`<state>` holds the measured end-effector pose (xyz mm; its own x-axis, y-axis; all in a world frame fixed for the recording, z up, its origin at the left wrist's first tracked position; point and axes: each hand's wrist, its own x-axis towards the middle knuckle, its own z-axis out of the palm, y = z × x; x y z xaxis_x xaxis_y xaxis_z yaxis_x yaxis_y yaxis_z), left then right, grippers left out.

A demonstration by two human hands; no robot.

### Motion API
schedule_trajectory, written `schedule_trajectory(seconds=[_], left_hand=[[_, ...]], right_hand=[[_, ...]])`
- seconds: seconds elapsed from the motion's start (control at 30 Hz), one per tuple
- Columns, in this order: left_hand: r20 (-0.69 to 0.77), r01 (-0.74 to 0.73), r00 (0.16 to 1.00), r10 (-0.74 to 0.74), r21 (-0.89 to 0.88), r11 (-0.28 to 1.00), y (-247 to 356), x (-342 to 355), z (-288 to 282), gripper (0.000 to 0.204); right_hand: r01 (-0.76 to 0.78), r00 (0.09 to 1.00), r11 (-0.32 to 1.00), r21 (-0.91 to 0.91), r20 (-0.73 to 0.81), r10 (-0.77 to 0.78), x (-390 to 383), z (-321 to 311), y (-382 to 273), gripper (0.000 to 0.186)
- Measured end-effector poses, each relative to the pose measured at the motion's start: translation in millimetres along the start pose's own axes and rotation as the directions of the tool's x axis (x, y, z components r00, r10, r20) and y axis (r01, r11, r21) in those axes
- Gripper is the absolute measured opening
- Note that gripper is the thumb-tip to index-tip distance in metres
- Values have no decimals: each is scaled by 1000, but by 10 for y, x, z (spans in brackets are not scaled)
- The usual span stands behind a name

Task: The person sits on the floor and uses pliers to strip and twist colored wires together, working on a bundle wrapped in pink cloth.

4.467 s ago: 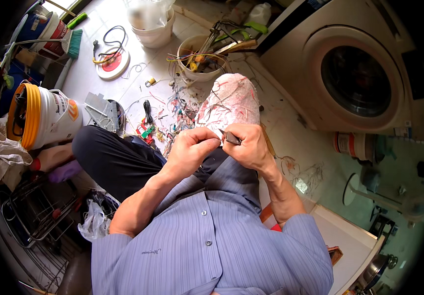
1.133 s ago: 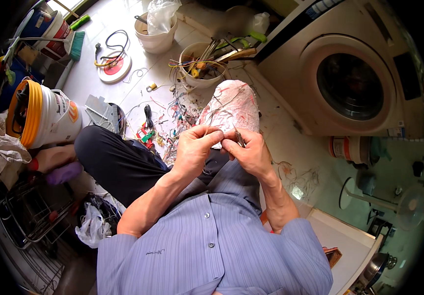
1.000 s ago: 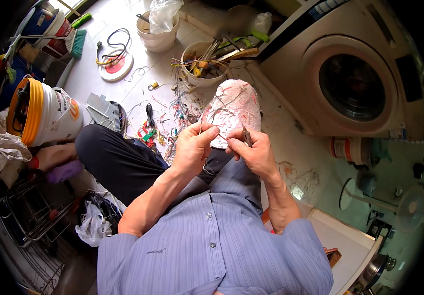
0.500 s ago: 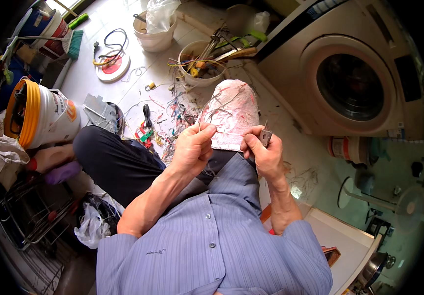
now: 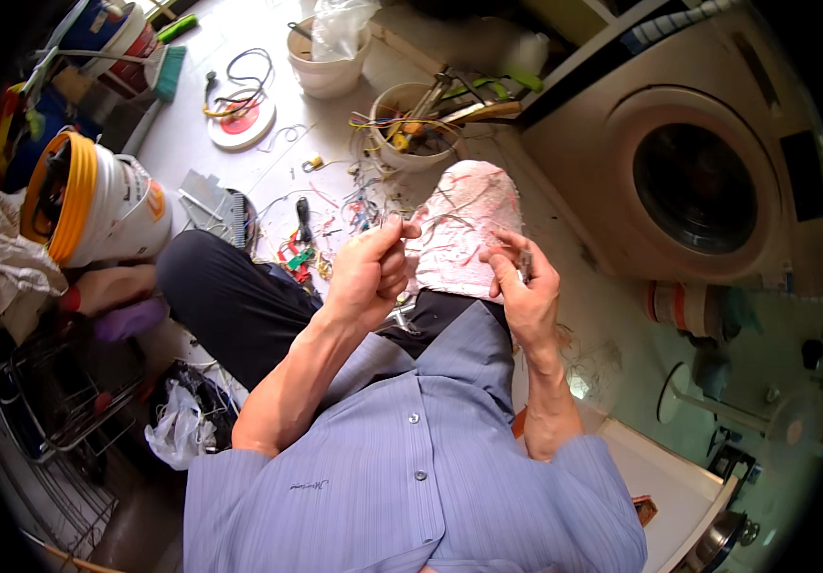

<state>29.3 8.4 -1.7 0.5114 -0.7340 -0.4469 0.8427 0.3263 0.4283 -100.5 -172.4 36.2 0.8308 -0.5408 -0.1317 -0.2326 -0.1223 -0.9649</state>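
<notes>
My left hand (image 5: 371,274) is closed, thumb and forefinger pinched at the left edge of a pink, rough cloth pad (image 5: 473,258) over my right leg. The pinch seems to be on a thin wire, hardly visible against the pad. On the pad's right side my right hand (image 5: 529,291) has its fingers curled around a small flat metal piece (image 5: 526,265), which sticks up between them. Several thin grey wires (image 5: 464,205) lie tangled across the pad. A shiny metal object (image 5: 400,313), its kind unclear, shows below my left hand.
Wire scraps (image 5: 359,205) and coloured connectors (image 5: 299,258) litter the floor ahead. A bucket of tools (image 5: 400,158) stands beyond the pad, with another white bucket (image 5: 328,76) behind. At right is a washing machine (image 5: 583,181); at left, a white bucket with yellow hose (image 5: 125,224).
My hands have moved slightly apart, the left rising to the pad's edge. The right fingers have loosened and spread somewhat around the metal piece. The whole view has shifted a little.
</notes>
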Motion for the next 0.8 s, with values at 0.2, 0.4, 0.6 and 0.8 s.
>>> schedule_trajectory(seconds=[0.2, 0.4, 0.6, 0.8], left_hand=[[129, -37, 989, 75, -273, 961, 362, -44, -59, 40], [129, -175, 958, 258, -450, 876, 733, -25, -113, 40], [366, -416, 858, 362, 78, 906, 602, -145, 352, 63], [330, -382, 920, 213, 626, 680, 397, -10, 400, 63]], right_hand=[[-228, 821, 966, 126, 558, 120, 49, 423, -10, 42], [-132, 804, 990, 38, 589, 85, -14, 494, -82, 16], [-87, 968, 934, 346, 252, -3, 62, -27, -362, 11], [323, 943, 798, 509, -247, -224, 9, -1228, -637, 15]])
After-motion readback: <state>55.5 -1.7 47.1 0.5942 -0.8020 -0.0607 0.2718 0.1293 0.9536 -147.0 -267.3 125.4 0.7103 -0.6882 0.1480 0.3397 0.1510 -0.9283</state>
